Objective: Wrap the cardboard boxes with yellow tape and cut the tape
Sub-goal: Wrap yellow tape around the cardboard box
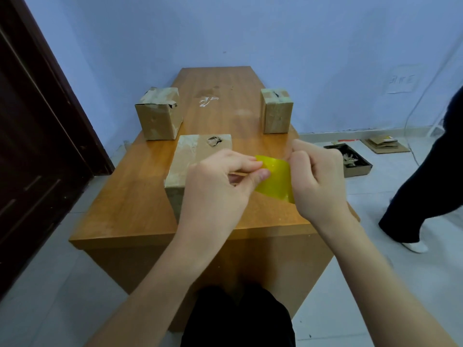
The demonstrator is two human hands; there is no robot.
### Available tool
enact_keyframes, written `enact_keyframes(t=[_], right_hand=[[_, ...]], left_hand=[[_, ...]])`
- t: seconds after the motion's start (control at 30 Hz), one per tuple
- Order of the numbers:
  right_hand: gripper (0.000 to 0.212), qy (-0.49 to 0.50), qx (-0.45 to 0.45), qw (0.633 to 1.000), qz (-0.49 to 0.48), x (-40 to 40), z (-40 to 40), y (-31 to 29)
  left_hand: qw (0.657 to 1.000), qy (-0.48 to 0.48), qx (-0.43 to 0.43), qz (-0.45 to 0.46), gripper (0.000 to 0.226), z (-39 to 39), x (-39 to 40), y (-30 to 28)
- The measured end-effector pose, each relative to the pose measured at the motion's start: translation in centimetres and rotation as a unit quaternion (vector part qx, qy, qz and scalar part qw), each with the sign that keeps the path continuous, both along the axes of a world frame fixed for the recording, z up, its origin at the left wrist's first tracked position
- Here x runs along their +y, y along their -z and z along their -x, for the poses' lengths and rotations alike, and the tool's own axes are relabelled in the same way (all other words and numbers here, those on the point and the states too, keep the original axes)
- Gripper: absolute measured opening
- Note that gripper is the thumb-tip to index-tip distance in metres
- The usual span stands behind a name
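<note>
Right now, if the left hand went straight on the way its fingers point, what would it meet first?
The left hand points right, along the yellow tape it pinches, so it would likely meet the right hand holding the other end; depth is uncertain.

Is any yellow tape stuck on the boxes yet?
No, the yellow tape is held above the near box.

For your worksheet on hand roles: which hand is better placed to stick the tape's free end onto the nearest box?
Probably the left hand: it pinches the tape end directly over the box.
</note>
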State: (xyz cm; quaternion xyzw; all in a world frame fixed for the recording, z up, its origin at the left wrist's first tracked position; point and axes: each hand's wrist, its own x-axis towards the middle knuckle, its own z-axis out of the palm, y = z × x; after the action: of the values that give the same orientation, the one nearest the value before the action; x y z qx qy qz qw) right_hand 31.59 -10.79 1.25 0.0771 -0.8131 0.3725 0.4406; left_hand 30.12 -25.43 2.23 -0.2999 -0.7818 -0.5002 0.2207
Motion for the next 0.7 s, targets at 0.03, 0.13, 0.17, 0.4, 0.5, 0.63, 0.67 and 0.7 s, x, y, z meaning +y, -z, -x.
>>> enact_keyframes(t=[0.03, 0.13, 0.17, 0.4, 0.5, 0.63, 0.67, 0.7], right_hand=[[0.03, 0.002, 0.003, 1.0, -0.005, -0.1, 0.0, 0.0], [0.03, 0.001, 0.009, 1.0, -0.015, -0.1, 0.1, 0.0], [0.03, 0.002, 0.009, 1.0, -0.018, -0.1, 0.1, 0.1], [0.029, 0.017, 0.008, 0.999, -0.05, 0.1, 0.0, -0.1], [0.029, 0.022, 0.007, 0.998, -0.066, 0.1, 0.0, -0.2], [0.031, 0.018, -0.001, 0.999, -0.049, 0.0, 0.1, -0.1], [0.031, 0.014, -0.003, 0.999, -0.042, -0.1, 0.2, -0.1], [0.031, 0.011, -0.005, 0.999, -0.037, -0.1, 0.3, -0.2]], left_hand=[[1.0, 0.002, -0.013, -0.014, 0.019, 0.0, 0.0, 0.0], [1.0, 0.004, -0.023, -0.008, 0.015, 0.2, -0.2, 0.0], [1.0, 0.002, -0.014, 0.009, 0.013, 0.2, -0.1, 0.1], [0.989, 0.032, 0.065, 0.132, 0.008, 0.9, -0.1, -0.3], [0.981, 0.059, 0.078, 0.165, 0.01, 1.3, -0.2, -0.5], [0.966, 0.048, 0.164, 0.193, 0.016, 1.7, -0.2, -0.2], [0.964, 0.039, 0.176, 0.194, 0.017, 1.7, -0.2, -0.2], [0.963, 0.031, 0.184, 0.195, 0.017, 1.7, -0.1, -0.1]])
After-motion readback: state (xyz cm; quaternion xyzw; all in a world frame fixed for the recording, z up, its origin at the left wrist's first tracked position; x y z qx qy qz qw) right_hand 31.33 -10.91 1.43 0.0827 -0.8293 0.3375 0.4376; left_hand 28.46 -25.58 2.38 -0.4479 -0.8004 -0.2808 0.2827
